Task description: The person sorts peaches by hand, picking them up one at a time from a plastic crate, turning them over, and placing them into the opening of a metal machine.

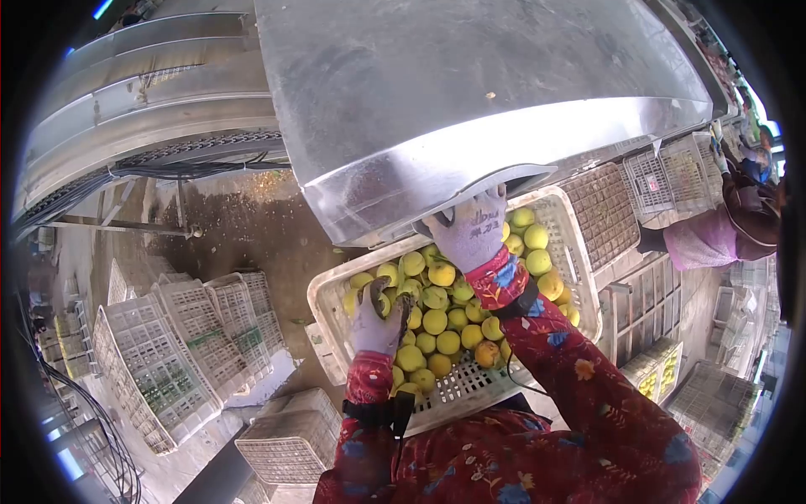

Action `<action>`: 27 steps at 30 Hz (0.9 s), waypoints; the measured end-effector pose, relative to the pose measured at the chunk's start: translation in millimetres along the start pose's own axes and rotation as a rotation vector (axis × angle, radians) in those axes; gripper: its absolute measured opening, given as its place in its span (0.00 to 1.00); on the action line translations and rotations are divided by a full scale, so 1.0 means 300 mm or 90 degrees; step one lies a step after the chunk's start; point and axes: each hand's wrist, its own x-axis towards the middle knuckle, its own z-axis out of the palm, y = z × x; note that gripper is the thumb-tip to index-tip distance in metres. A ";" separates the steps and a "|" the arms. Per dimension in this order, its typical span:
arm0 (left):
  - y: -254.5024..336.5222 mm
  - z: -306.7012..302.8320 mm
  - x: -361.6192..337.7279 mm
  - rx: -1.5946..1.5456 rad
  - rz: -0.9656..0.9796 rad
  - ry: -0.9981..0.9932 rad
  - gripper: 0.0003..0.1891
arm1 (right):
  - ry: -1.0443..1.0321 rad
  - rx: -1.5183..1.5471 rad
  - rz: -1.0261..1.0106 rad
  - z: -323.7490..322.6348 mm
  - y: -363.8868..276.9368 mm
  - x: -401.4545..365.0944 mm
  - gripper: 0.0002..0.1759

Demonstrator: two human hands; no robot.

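A pale plastic crate (326, 296) full of round yellow-green fruit (434, 322) stands in front of me. Some of the fruit have orange or brown patches. My left hand (378, 326), in a pale glove with dark fingertips, is down in the crate's left part, its fingers curled around a yellow-green fruit. Above the crate's far side, my right hand (472, 233) wears a similar glove with writing on its back. It is at the front lip of a large metal machine cover (495, 118); its fingertips are partly hidden there, and whether they hold anything is not visible.
Stacked empty-looking crates (180, 353) stand at the left, and another crate stack (290, 441) is at the lower left. More crates (600, 214) line the right. A person (730, 223) is at the far right. Cables (168, 170) run below metal rails (159, 118).
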 end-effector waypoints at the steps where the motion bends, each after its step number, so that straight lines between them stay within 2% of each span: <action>1: 0.020 0.025 0.015 0.160 -0.033 -0.027 0.33 | 0.032 0.017 -0.036 -0.042 0.007 0.028 0.34; 3: 0.049 0.096 0.027 0.478 -0.104 -0.092 0.33 | -0.016 0.195 0.071 -0.119 0.028 0.010 0.31; 4: 0.028 0.117 0.032 0.546 -0.086 -0.082 0.31 | -0.030 0.280 0.129 -0.151 0.038 -0.004 0.30; 5: -0.011 0.150 0.041 0.610 -0.067 -0.069 0.29 | 0.016 0.336 0.112 -0.189 0.040 -0.038 0.26; 6: -0.060 0.192 0.058 0.671 -0.048 -0.053 0.27 | -0.021 0.314 0.070 -0.181 0.090 -0.109 0.23; 7: -0.141 0.237 0.101 0.699 -0.077 -0.080 0.27 | -0.138 0.205 0.000 -0.154 0.165 -0.210 0.27; 9: -0.219 0.247 0.166 0.803 -0.130 -0.230 0.25 | -0.509 -0.044 0.006 -0.103 0.209 -0.355 0.29; 10: -0.278 0.239 0.195 0.857 -0.155 -0.305 0.25 | -0.610 -0.077 0.049 -0.042 0.221 -0.404 0.29; 12: -0.446 0.266 0.192 1.004 -0.019 -0.153 0.23 | -0.806 -0.149 0.134 0.054 0.230 -0.463 0.30; 14: -0.361 0.216 0.134 0.965 0.126 -0.020 0.20 | -0.802 -0.104 0.136 0.070 0.252 -0.439 0.33; 15: -0.343 0.214 0.132 0.975 0.103 -0.063 0.20 | -0.801 -0.082 0.143 0.061 0.257 -0.442 0.34; 18: -0.201 0.209 0.223 1.005 -0.142 -0.357 0.24 | -0.530 0.333 0.060 -0.018 0.348 -0.435 0.38; 19: -0.490 0.276 0.275 1.132 -0.081 -0.275 0.24 | -0.556 0.416 0.175 -0.125 0.297 -0.354 0.40; 22: -0.327 0.227 0.243 1.024 -0.094 -0.319 0.25 | -0.425 0.820 0.414 -0.247 0.242 -0.339 0.38; 23: -0.269 0.208 0.224 0.992 -0.103 -0.326 0.26 | -0.340 1.014 0.488 -0.271 0.208 -0.330 0.37; 26: -0.210 0.181 0.252 1.022 -0.139 -0.394 0.31 | -0.257 1.013 0.424 -0.300 0.140 -0.282 0.38; 27: -0.264 0.174 0.269 1.028 -0.145 -0.361 0.36 | -0.231 1.008 0.351 -0.288 0.112 -0.255 0.37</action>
